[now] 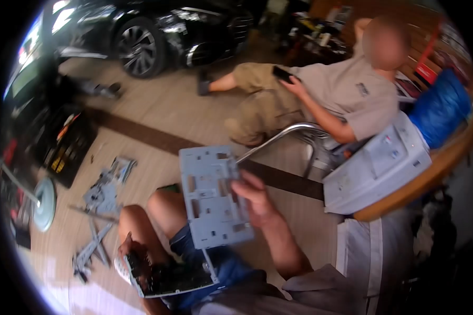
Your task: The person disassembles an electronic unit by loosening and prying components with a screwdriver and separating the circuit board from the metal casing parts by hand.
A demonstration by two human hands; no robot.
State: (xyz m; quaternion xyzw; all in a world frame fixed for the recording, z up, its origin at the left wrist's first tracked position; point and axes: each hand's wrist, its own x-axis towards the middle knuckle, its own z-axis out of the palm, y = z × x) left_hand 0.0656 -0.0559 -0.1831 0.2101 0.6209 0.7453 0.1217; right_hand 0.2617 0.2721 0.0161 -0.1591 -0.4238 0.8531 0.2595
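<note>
My right hand (257,197) grips the right edge of a grey metal plate (210,194) with punched slots and holes, held up above my lap. My left hand (133,251) is closed round the left side of a shallow metal tray-like frame (186,291) with a dark inside. This frame rests across my lap, and dark parts inside it are too blurred to name. A thin strip of the frame's right side rises just below the plate. The plate hides part of my thigh.
Grey metal brackets (102,194) and metal strips (92,249) lie on the floor at left. A black box (68,149) stands beyond. At right, a seated person (347,89) holds a phone (283,74) near a white appliance casing (378,163). A black car (168,34) stands behind.
</note>
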